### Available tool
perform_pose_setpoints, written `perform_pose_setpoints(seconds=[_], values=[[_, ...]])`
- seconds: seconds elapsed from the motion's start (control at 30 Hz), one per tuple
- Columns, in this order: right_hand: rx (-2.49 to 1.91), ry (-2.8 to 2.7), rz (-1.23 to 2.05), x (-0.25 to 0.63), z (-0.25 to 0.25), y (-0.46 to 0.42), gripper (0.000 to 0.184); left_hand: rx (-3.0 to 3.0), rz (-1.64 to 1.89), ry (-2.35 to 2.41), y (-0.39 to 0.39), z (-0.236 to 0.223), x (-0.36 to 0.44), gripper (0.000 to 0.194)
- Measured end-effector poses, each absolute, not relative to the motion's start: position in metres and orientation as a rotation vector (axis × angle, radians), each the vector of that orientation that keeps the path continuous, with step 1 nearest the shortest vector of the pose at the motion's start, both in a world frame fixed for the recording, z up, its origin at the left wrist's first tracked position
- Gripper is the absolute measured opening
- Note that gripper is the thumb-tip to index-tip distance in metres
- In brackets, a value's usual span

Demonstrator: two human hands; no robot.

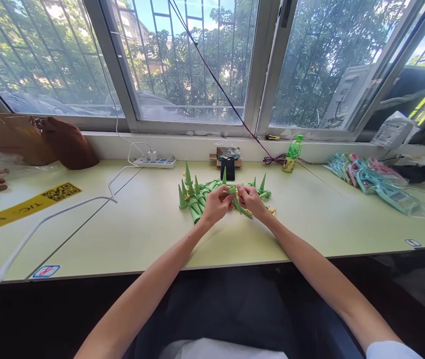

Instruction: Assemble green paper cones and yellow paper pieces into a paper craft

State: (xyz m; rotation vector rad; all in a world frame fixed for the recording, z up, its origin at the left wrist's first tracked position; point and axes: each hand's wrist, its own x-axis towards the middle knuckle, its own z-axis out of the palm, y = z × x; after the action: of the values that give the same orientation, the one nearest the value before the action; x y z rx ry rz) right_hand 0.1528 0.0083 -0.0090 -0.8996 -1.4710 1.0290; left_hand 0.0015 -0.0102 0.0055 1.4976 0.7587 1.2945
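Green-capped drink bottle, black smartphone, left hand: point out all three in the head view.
Green-capped drink bottle [293, 154]: head view, middle of its body.
Black smartphone [229, 168]: head view, its dark face.
Left hand [215, 204]: head view, back of the hand.

Two hands: one left hand [216, 203] and one right hand [251, 200]. One green piece [231, 190] is at their fingers [227, 200]; around them lie more green pieces [196, 205], too overlapped to total (at least five stand point-up). Beyond the fingers: one phone [227, 169], one small box [238, 163]. To their right: one bottle [292, 153]. To their left: one power strip [163, 163], one brown bag [70, 144]. Nearer than the fingers, at the desk [122, 239] edge: two stickers [46, 271].
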Motion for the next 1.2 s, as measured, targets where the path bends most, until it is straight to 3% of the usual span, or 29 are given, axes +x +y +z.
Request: perform_pose_setpoints(seconds=[0.33, 0.57, 0.67, 0.93, 1.07, 1.2], values=[[-0.912, -1.592, 0.881, 0.157, -0.01, 0.007, 0.06, 1.138, 1.167, 0.703, -0.006, 0.01, -0.003, 0.041], [-0.883, -1.63, 0.894, 0.156, -0.006, 0.005, 0.059, 0.859, 1.018, 0.63, 0.001, 0.013, -0.008, 0.026], [-0.908, -1.642, 0.865, 0.156, -0.01, 0.007, 0.058, 0.874, 1.015, 0.632, 0.001, 0.013, -0.009, 0.026], [-0.905, -1.635, 0.752, 0.159, -0.009, 0.006, 0.058, 1.267, 1.195, 0.607, -0.002, 0.007, -0.004, 0.051], [-0.884, -1.6, 0.811, 0.158, -0.006, 0.003, 0.06, 1.492, 1.251, 0.638, -0.002, 0.004, -0.003, 0.04], [-0.8, -1.498, 0.976, 0.154, -0.003, 0.0, 0.062, 1.821, 1.368, 0.753, -0.005, 0.0, -0.003, 0.016]])
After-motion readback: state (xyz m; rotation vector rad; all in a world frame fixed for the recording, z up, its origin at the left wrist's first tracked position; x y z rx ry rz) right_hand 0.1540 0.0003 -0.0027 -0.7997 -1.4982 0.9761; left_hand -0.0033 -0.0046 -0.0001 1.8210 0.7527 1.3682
